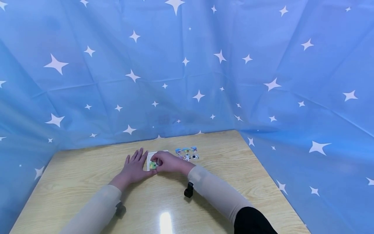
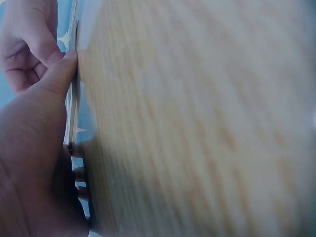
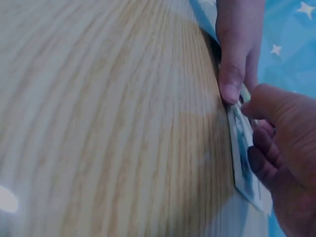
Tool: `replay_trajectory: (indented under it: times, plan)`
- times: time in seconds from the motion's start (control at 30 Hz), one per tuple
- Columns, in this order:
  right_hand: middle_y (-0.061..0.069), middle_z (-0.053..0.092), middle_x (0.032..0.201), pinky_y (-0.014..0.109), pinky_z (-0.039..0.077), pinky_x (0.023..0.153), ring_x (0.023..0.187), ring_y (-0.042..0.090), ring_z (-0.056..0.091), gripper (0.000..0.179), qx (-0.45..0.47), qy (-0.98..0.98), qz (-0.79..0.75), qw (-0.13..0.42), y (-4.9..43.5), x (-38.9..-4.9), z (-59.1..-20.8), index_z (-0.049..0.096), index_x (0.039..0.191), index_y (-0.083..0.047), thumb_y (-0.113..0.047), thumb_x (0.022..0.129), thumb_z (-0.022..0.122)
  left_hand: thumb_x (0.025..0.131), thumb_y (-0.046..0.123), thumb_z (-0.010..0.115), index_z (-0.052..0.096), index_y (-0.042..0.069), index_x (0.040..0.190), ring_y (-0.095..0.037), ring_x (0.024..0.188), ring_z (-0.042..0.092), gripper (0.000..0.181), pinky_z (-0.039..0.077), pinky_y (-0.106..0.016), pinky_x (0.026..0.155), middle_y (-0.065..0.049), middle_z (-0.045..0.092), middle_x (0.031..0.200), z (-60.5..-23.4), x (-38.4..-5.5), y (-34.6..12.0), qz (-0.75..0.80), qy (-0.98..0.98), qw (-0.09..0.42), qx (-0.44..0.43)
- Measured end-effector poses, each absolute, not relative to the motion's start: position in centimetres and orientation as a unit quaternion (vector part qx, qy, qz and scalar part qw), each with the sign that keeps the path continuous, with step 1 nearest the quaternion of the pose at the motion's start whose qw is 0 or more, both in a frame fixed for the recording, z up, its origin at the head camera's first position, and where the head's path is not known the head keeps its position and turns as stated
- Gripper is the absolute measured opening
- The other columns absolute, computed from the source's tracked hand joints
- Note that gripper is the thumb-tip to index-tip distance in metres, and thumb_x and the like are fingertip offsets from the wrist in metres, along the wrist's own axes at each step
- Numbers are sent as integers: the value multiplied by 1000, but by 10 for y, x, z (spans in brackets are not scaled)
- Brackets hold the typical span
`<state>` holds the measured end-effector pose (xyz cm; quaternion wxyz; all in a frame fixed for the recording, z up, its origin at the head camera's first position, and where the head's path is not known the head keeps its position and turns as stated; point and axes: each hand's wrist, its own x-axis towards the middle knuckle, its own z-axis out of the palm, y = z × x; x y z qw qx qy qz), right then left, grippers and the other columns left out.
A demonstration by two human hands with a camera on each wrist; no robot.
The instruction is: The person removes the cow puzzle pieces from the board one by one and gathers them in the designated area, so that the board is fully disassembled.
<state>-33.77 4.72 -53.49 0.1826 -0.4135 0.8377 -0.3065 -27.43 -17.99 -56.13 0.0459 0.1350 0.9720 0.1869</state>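
Note:
A small white-bordered puzzle tray (image 1: 148,162) lies flat on the table, with a green puzzle piece (image 1: 152,165) showing inside it. My left hand (image 1: 135,167) rests spread at the tray's left side, its thumb along the near edge. From the right, my right hand (image 1: 168,162) reaches over the tray with curled fingers, pinching at a puzzle piece that they largely hide. In the right wrist view, the right thumb (image 3: 266,102) comes close to the left thumb (image 3: 232,89) at the tray's edge. Blue printing (image 3: 242,143) shows inside the frame there.
Several loose puzzle pieces (image 1: 187,150) lie in two rows just right of the tray, partly behind the right hand. The wooden table (image 1: 222,156) ends at a blue star-printed curtain (image 1: 163,81) at the back and right. Light glares on the table's near part.

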Motion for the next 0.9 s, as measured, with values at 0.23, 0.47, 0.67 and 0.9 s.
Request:
replay_trajectory:
  times: [0.23,0.47,0.67,0.9]
  plan:
    - [-5,67,119,21,56,85,87,4,62,45,-421,842,-303,146,63,-334,-532,69,143,-8,-8,100,81,95,84,62,25,2,175,-50,168,12,121,6,-79,128,-27,15,182,-562,-274,-180,186,973,46,132]
    - [-6,66,121,23,56,81,83,5,60,43,-406,853,-294,147,83,-329,-527,69,145,-10,-10,102,78,94,83,65,26,1,175,-50,167,13,121,8,-78,128,-28,16,181,-563,-275,-180,182,974,43,130]
    - [-6,67,118,25,56,84,88,6,61,42,-405,855,-291,143,105,-328,-527,71,144,-7,-8,102,77,93,83,66,25,2,175,-50,167,12,122,7,-78,128,-28,15,181,-564,-275,-179,184,973,49,128]
    - [-3,68,119,27,56,82,88,8,58,43,-399,857,-300,130,126,-326,-523,72,142,-6,-5,100,78,93,84,65,25,2,175,-50,167,11,123,7,-77,128,-28,15,181,-564,-276,-180,186,973,50,129]
